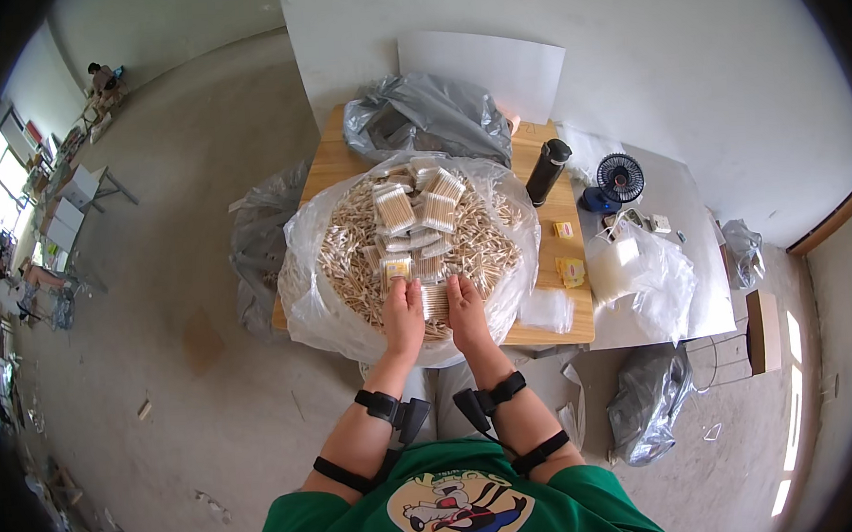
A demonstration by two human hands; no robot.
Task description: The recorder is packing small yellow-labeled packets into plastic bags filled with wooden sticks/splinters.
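Head view showed both hands over a heap of cotton swabs (348,261) in a clear plastic bag (312,312) on the wooden table (327,170). The left hand (405,316) had its fingers closed on a small clear pack (396,268) with a yellowish label, at the near edge of the heap. The right hand (467,312) lay flat beside it, fingers narrow and extended on another pack (435,300); whether it gripped I could not tell. More clear rectangular packs (393,207) of pale wooden-stemmed swabs lay stacked atop the heap. A grey bag (427,115) sat behind, a black bottle (548,171) and small fan (620,178) to the right, with yellow packets (572,271) nearby.
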